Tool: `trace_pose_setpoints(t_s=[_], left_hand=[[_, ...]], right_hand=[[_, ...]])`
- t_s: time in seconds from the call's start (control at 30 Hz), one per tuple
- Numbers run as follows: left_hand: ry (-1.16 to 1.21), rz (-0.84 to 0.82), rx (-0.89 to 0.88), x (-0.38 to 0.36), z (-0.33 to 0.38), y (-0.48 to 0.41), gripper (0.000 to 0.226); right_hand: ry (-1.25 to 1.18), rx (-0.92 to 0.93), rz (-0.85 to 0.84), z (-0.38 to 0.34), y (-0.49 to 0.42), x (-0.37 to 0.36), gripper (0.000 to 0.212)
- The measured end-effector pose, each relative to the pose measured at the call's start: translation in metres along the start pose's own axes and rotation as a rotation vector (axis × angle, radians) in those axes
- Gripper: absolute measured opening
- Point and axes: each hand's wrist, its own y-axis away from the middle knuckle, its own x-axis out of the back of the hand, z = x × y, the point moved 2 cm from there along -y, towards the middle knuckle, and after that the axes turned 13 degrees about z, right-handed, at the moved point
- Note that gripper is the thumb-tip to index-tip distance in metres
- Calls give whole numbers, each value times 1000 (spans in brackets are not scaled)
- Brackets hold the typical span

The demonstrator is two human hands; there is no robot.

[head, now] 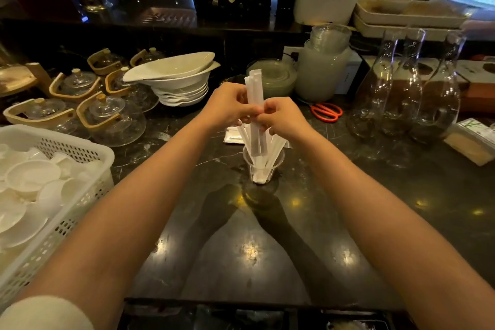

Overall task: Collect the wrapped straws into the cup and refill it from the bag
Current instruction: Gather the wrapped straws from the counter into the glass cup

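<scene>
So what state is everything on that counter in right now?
Left hand: shut on straws.
Right hand: shut on straws.
Straws: wrapped, upright bundle, held above the cup.
Cup: upright, some straws already inside.
Scissors: lying flat, untouched.
Teapots: lids on.
Carafes: upright, look empty.
Basket: full of white dishes.

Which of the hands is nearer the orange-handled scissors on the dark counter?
Right. The right hand grips the wrapped straws just left of the orange-handled scissors; the left hand sits farther left, beyond the straws.
</scene>
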Motion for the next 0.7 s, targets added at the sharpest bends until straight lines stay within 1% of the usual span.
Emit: trace_pose_setpoints(t_s=[0.07,0.13,0.2,0.27,0.43,0.63,0.7], left_hand=[[-17,1,-23,-10,3,-7,33],[-50,-35,-22,-19,0,-11,31],[-84,-83,-6,-27,-7,-13,28],[-110,-112,22,-34,-16,-13,27],[-135,-157,135,-49,-40,-7,26],[-97,-167,173,-54,-50,-7,27],[-107,-145,170,-52,-51,-12,22]], right_hand=[[0,-16,24,7,-6,6,8],[9,-45,35,18,-9,7,6],[21,-82,27,30,-9,6,13],[13,-121,-7,40,-7,1,20],[21,-199,-58,57,-1,-12,29],[9,-257,-55,62,-4,-12,28],[-29,-264,-31,58,-7,-10,28]])
